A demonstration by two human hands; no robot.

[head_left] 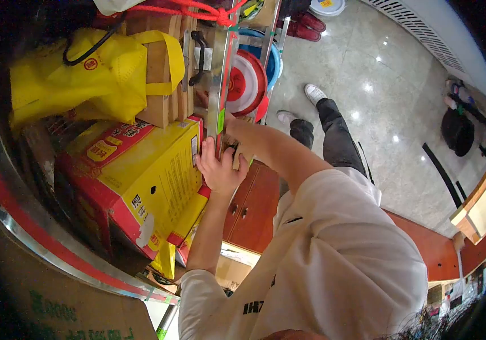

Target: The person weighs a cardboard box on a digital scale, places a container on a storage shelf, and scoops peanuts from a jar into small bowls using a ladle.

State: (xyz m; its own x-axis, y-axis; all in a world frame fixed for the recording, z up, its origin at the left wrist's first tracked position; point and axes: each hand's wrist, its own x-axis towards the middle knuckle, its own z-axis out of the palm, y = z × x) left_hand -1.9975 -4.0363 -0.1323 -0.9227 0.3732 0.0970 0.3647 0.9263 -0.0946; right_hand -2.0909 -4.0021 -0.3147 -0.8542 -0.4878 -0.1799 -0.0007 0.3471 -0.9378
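Head view
Left hand [221, 170]: open, fingers spread and slightly bent, at the post and box edge; firm contact unclear.
Right hand [232, 126]: mostly hidden by the metal post [216, 107]; opening and hold cannot be told.
Box [163, 170]: beside the left hand, under the yellow bag [92, 73].
Handling: probably stiff, slightly slick card, torn at one corner; weight unclear.
Grip: best by opposite lower edges.
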